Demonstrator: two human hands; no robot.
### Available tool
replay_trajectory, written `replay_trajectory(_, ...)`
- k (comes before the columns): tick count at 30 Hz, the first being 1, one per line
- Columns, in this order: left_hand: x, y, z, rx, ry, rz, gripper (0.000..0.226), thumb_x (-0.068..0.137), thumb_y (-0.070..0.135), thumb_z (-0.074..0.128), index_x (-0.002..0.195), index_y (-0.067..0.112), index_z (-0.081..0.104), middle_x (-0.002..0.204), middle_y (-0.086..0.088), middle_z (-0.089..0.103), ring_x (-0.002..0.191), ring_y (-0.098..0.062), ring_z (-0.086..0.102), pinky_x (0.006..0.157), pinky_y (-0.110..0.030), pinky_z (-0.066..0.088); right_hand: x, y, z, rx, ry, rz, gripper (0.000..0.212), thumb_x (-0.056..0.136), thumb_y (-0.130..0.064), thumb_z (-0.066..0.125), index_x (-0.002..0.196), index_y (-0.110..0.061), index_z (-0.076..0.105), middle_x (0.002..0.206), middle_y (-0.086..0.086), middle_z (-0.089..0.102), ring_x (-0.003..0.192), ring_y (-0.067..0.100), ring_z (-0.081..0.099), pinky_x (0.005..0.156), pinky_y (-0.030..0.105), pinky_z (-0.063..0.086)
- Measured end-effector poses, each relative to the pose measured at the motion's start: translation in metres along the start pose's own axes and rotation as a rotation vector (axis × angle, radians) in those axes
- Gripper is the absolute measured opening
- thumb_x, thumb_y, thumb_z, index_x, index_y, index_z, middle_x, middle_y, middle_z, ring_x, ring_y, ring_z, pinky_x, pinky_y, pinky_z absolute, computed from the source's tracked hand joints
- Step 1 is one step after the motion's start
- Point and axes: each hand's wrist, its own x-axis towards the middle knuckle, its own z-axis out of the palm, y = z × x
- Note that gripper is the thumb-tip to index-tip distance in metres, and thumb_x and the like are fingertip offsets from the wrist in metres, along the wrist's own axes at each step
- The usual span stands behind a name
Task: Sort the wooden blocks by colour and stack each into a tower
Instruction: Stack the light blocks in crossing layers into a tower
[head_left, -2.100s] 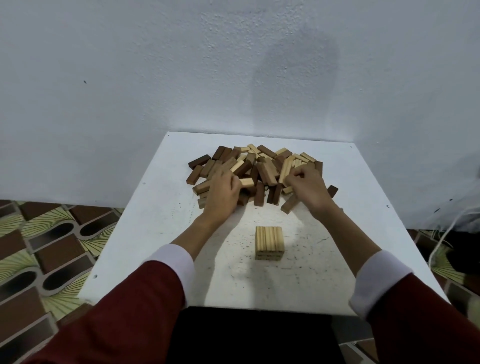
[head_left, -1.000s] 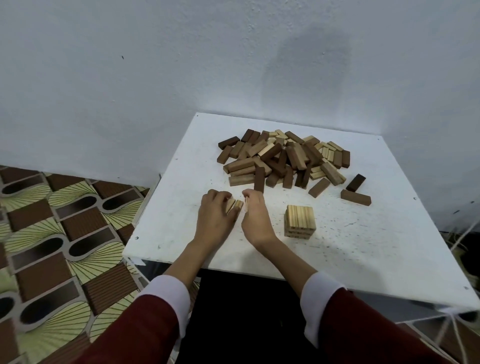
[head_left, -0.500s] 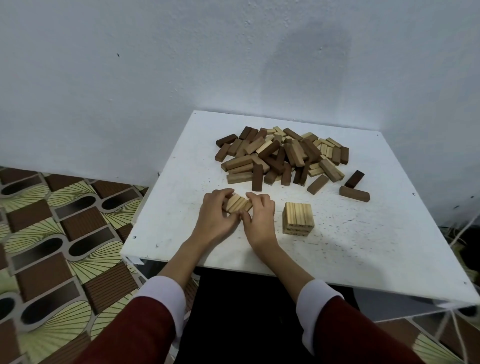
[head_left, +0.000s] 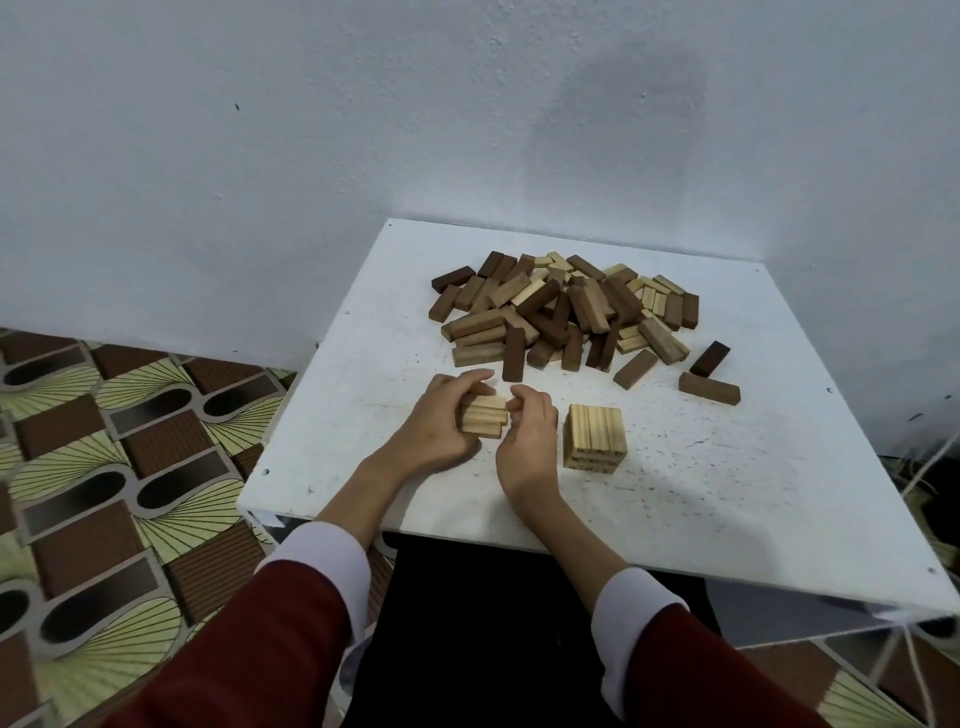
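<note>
Where half a second back lay skewed, light blocks (head_left: 484, 415) now squared between left hand (head_left: 436, 422), fingers curled round them, and right hand (head_left: 527, 434), fingertips pinching, just left of tower (head_left: 594, 437); probably ready to stack.

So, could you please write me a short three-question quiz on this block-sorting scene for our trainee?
1. True or false: the finished stack is built of dark blocks.
2. What does the left hand hold? A) a dark block B) a bundle of pale blocks C) nothing
3. Fill in: the mixed pile lies on the ____ side of the table.

Key: 1 false; 2 B; 3 far.
</note>
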Motion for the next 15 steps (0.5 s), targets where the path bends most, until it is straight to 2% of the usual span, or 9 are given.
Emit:
replay_trajectory(2,0.0013,-0.0011,-0.0024,-0.026,0.013,0.018,0.078,0.064,0.001,0.061,0.137,0.023,0.042,0.117,0.006,0.052,0.114,0.0,0.042,0.089,-0.002,0.033,-0.0001,0.0017,-0.0007,0.028,0.022,0.014,0.051,0.084,0.018,0.035,0.129,-0.003,0.045,0.114,0.009,0.048,0.109,0.021,0.045,0.093,0.024,0.038)
replay_trajectory(4,0.0003,-0.0035,-0.0034,-0.042,0.052,0.043,0.076,0.064,0.013,0.064,0.137,0.019,0.042,0.115,0.007,0.052,0.116,-0.007,0.044,0.092,-0.003,0.033,0.0004,0.0032,-0.0002,0.054,0.05,0.038,0.047,0.086,0.015,0.037,0.128,-0.004,0.047,0.112,0.007,0.05,0.106,0.018,0.047,0.091,0.021,0.038)
replay_trajectory(6,-0.0018,-0.0044,-0.0033,-0.054,0.06,0.049,0.075,0.066,0.018,0.067,0.136,0.021,0.043,0.113,0.009,0.053,0.116,-0.006,0.045,0.094,-0.006,0.035,0.0013,0.004,0.0008,0.072,0.066,0.056,0.045,0.087,0.014,0.037,0.127,-0.004,0.048,0.111,0.006,0.052,0.102,0.015,0.049,0.09,0.02,0.039)
replay_trajectory(8,-0.0024,-0.0055,-0.0025,-0.056,0.068,0.051,0.074,0.069,0.014,0.072,0.136,0.022,0.043,0.113,0.006,0.055,0.115,-0.007,0.047,0.094,-0.007,0.036,0.002,0.0051,0.0013,0.08,0.073,0.061,0.044,0.087,0.013,0.037,0.126,-0.003,0.05,0.11,0.007,0.053,0.101,0.015,0.05,0.09,0.02,0.041)
replay_trajectory(11,-0.0018,-0.0075,-0.0015,-0.032,0.088,0.054,0.076,0.071,0.007,0.075,0.137,0.022,0.042,0.115,0.003,0.057,0.114,-0.006,0.046,0.092,-0.004,0.034,0.0025,0.0054,0.0007,0.079,0.078,0.055,0.043,0.087,0.014,0.038,0.124,-0.001,0.051,0.108,0.005,0.053,0.099,0.012,0.049,0.088,0.016,0.039)
replay_trajectory(15,-0.0019,-0.0097,-0.0005,-0.008,0.09,0.047,0.079,0.071,0.01,0.077,0.139,0.025,0.039,0.116,0.008,0.058,0.114,-0.002,0.043,0.09,-0.002,0.033,0.001,0.0062,0.0015,0.094,0.108,0.026,0.04,0.088,0.013,0.037,0.123,0.002,0.052,0.109,0.011,0.055,0.098,0.012,0.049,0.089,0.018,0.041)
